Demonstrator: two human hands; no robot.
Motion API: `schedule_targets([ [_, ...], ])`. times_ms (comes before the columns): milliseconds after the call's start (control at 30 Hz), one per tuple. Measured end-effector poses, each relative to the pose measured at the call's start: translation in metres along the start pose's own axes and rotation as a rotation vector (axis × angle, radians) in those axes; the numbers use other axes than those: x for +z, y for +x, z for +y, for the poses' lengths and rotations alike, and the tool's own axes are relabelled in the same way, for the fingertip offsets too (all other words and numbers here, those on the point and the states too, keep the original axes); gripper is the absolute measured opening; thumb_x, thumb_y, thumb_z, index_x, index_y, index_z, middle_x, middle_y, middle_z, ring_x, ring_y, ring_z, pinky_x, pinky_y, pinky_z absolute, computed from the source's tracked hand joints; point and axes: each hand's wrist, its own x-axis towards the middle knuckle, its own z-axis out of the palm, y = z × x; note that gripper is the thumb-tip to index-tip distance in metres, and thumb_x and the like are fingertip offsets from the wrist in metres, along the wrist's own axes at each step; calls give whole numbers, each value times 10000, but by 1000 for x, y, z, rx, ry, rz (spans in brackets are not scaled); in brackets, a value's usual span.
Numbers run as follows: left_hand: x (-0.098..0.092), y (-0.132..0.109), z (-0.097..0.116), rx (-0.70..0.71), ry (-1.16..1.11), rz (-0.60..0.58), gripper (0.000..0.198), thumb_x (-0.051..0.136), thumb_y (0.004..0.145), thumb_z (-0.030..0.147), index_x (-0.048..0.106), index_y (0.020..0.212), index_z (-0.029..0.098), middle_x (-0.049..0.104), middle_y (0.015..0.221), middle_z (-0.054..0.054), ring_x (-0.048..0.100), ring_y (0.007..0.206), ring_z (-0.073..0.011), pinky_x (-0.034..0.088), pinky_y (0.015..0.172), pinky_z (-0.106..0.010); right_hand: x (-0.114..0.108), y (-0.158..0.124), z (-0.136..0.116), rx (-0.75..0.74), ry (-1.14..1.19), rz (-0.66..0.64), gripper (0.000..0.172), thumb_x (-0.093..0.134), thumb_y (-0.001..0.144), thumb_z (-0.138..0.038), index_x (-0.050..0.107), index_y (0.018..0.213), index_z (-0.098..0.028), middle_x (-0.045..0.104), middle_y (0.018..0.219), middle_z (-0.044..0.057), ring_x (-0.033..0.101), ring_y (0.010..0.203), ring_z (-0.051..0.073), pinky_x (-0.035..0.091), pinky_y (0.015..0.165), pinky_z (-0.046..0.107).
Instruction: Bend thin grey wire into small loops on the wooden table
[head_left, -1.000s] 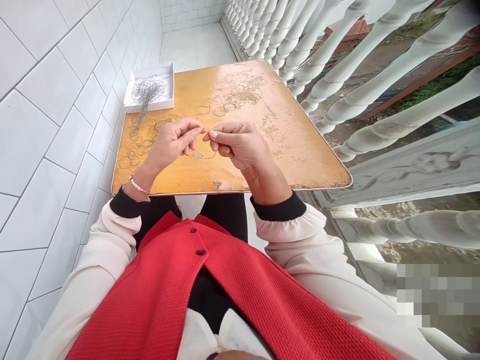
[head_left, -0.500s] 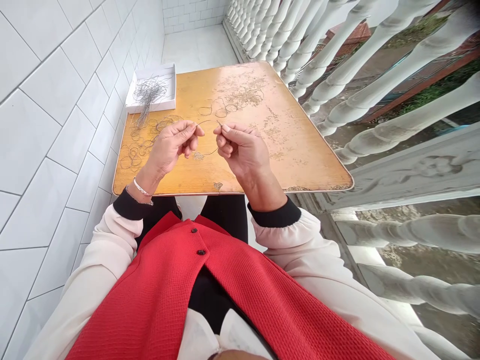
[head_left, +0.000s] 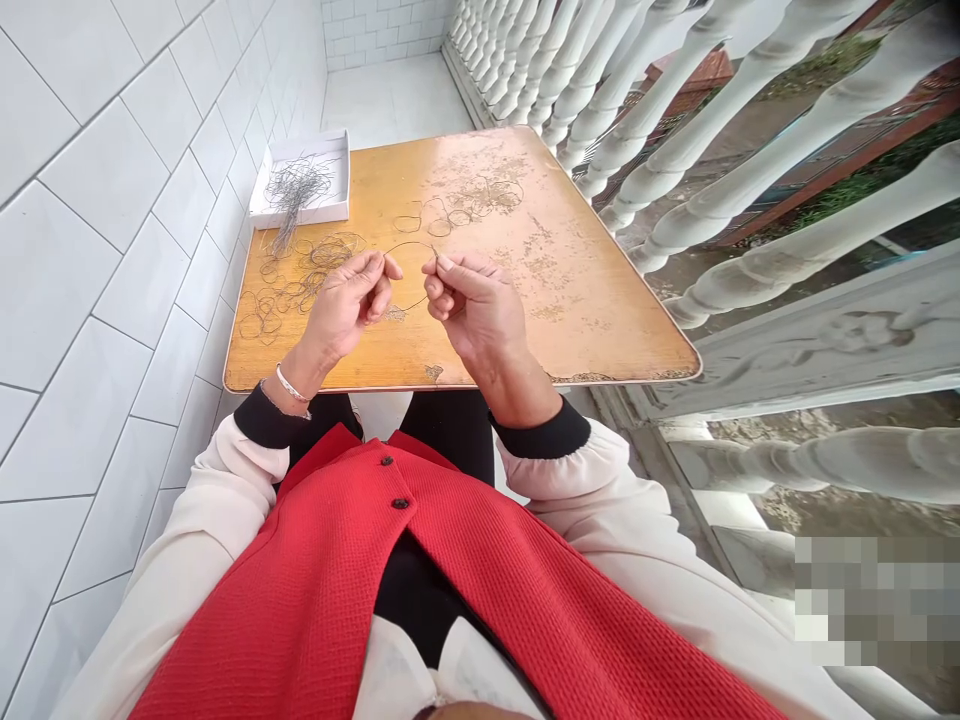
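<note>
My left hand (head_left: 346,305) and my right hand (head_left: 471,303) hover over the near half of a worn wooden table (head_left: 600,300). Both pinch the same thin wire (head_left: 409,243), which bends in a loop between them; the left hand holds one end, the right the other. A heap of finished wire rings (head_left: 289,285) lies on the table just left of my left hand. More wire rings (head_left: 450,210) lie beyond my hands near the table's middle.
A shallow white box (head_left: 330,150) with several straight wires (head_left: 294,190) sits at the far left corner. A white tiled wall (head_left: 112,200) runs along the left. A white balustrade (head_left: 675,120) stands to the right of the table.
My hands drew apart, opening the wire into a loop, then came slightly closer again. The wire's arc now stands above my fingertips.
</note>
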Motion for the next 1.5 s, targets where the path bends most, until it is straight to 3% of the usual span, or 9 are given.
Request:
schedule_targets([
  [233,-3,1,4,-11,-17,73,534,364,1045,587,678,916,174,698,725,-16,641,609,-81,431,501,-184,-3,0,1,5,21,-19,229,750,881,-348,679,742,-182,611,616,-40,473,461,31,404,449,171],
  [400,-7,-1,-2,-27,-62,52,455,402,1056,516,688,961,175,750,843,-35,716,745,-110,493,559,-186,-6,1,5,55,69,1,213,715,909,-365,676,790,-191,629,660,-42,502,489,29,429,480,165],
  [567,-4,-2,-5,-26,-124,76,284,544,1033,365,670,855,183,649,676,21,619,592,-59,458,539,-169,-7,-1,8,89,111,-4,209,726,905,-373,669,798,-202,622,664,-56,507,492,21,439,493,152],
  [733,2,-1,-4,3,-222,75,300,558,1032,260,653,762,171,485,541,67,453,466,-14,399,503,-142,-4,-5,9,88,86,-9,246,754,880,-411,659,788,-203,629,652,-56,527,491,28,475,509,150],
  [867,3,-2,-2,14,-215,107,338,551,1037,342,649,764,170,495,544,66,422,450,-12,365,472,-141,-3,-6,10,76,82,-7,245,751,880,-407,664,788,-197,655,661,-45,553,503,35,491,517,153],
  [1100,-7,-1,14,20,-62,12,508,463,1014,583,688,852,157,678,718,-17,615,603,-68,350,467,-178,-2,-8,10,53,71,-11,232,784,847,-380,683,764,-189,674,661,-31,570,508,43,497,514,160],
  [1200,-8,4,19,32,71,-33,504,546,976,590,672,759,153,637,636,-13,556,522,-63,297,449,-208,1,-9,9,49,33,-3,252,794,834,-411,690,763,-193,679,663,-25,577,509,52,499,513,173],
  [1333,-4,11,20,75,222,17,538,644,939,543,532,561,176,518,520,15,412,451,-46,260,474,-253,2,-10,10,46,-24,-3,258,794,829,-444,707,810,-202,699,694,-20,595,518,60,504,522,186],
  [1500,0,16,20,99,249,70,578,645,926,567,477,531,180,470,495,24,382,442,-43,256,475,-251,0,-9,13,82,-14,-23,261,814,801,-442,714,831,-203,739,764,-3,621,555,69,518,545,198],
])
